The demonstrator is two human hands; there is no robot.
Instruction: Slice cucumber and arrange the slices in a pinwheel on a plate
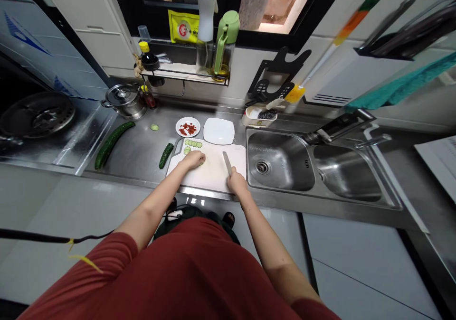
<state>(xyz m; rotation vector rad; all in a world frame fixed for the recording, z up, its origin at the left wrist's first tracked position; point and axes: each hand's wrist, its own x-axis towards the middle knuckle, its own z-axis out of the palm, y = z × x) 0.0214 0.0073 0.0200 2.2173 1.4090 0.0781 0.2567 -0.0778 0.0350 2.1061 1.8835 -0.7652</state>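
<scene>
Yellow packet (183, 26), print seemingly too small, unreadable

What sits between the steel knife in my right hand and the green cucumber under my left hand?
Nothing visible does: the steel knife in the right hand has only bare white cutting board between it and the green cucumber under the left hand.

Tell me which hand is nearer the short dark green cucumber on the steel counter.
Left. The left hand is over the white cutting board, right of the cucumber, not touching it; the right hand, gripping a steel kitchen knife, lies farther right.
</scene>
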